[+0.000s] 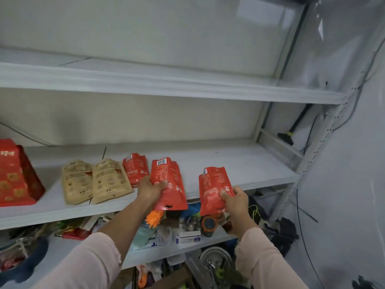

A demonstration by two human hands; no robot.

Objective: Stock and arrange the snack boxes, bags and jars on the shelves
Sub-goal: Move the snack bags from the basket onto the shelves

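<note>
My left hand grips a small stack of red snack pouches over the front edge of the middle white shelf. Farther right, my right hand holds another red pouch by its lower end, also at the shelf's front edge. One more red pouch lies flat on the shelf just left of my left hand. Two tan pouches lie side by side to its left. A big red box stands at the far left of the shelf.
The upper shelf holds nothing I can see. The lower shelf is crowded with small boxes, an orange brush, an orange-rimmed device and bags. A metal upright with cables bounds the right side. More clutter lies on the floor.
</note>
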